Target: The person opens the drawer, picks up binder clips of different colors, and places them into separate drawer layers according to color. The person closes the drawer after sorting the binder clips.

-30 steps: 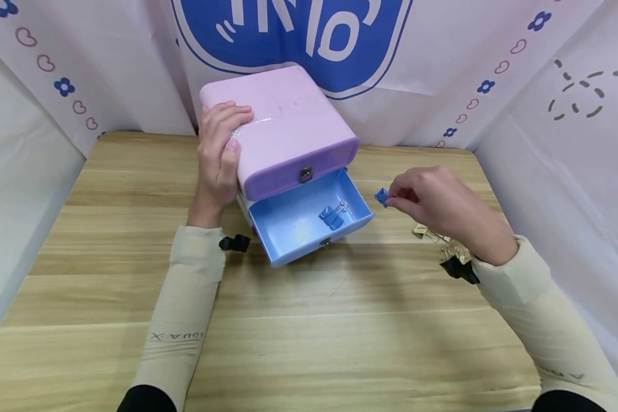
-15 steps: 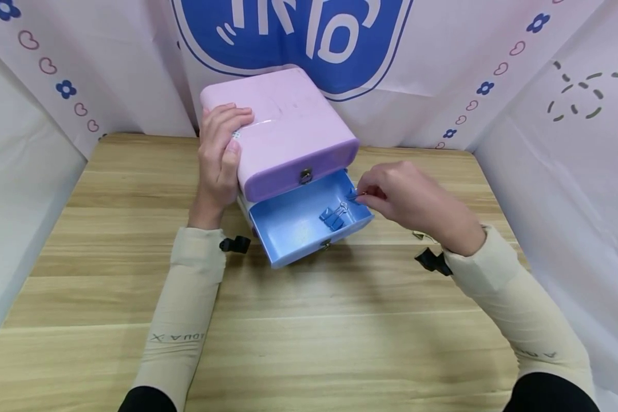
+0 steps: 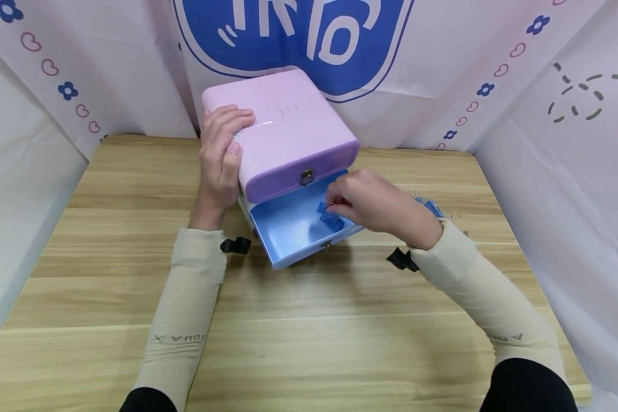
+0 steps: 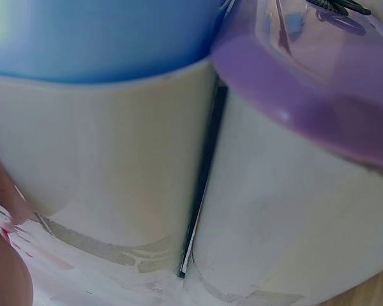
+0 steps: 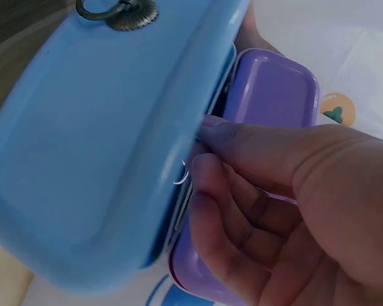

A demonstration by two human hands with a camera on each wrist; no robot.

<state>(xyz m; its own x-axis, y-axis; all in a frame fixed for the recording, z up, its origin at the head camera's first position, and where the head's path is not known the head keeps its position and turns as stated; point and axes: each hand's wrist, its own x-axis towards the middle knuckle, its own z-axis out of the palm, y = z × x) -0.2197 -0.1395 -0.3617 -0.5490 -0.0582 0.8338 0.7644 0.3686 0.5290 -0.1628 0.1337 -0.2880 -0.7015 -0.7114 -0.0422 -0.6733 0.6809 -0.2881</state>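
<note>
A small two-tier drawer box (image 3: 293, 123) stands tilted at the back of the table, with a pink top and a purple upper drawer front (image 3: 301, 171). Its lower blue drawer (image 3: 285, 232) is pulled out. My left hand (image 3: 220, 151) rests on the box's left upper edge, fingers over the pink top. Over the drawer, my right hand (image 3: 373, 200) pinches a blue binder clip (image 3: 321, 208) by its wire handle. Just below it a blue binder clip (image 3: 333, 222) lies in the drawer. In the right wrist view the blue drawer front (image 5: 96, 146) mostly hides the held clip.
Blue binder clips (image 3: 434, 208) lie on the wooden table (image 3: 309, 337) to the right, partly covered by my right wrist. A printed sheet (image 3: 407, 68) stands close behind the box, and white side walls flank the table.
My right hand has moved left from the table's right side, carrying the pinched binder clip over the blue drawer. Blue clips behind the right wrist have come into view. My left hand stays put.
</note>
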